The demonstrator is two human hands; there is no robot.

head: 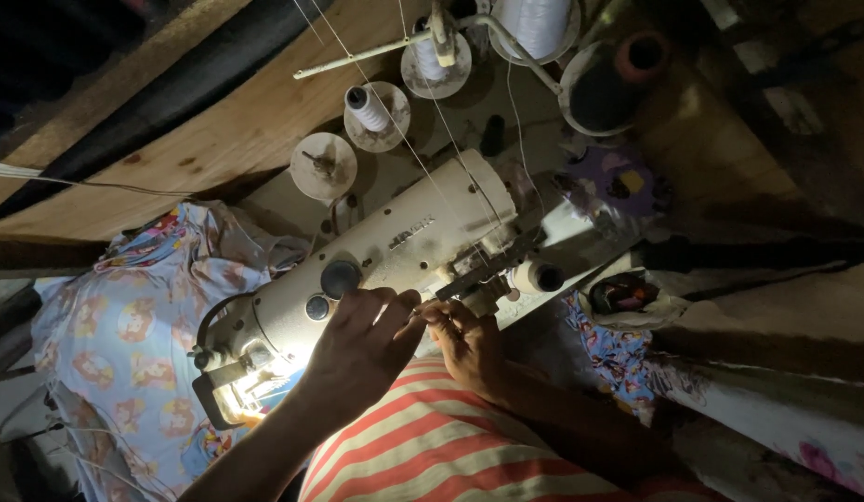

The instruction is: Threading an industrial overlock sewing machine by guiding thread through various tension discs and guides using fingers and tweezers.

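Both hands held at near side of sewing machine. Left hand fingers curled against body; right hand fingers pinched, grip contents unclear. Printed fabric bunched left, under needle end; no finished seam seen.

Sewing machine blocks middle of frame. Thread spools crowd top. Cloth pile fills left. Small gap under machine, lower left.

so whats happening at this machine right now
A person is at a cream sewing machine in dim light. Both hands meet at its front: the left hand rests against the body below the dials, and the right hand pinches something small beside it, too dark to tell. Printed fabric lies at the lit needle end. Thread spools stand behind.
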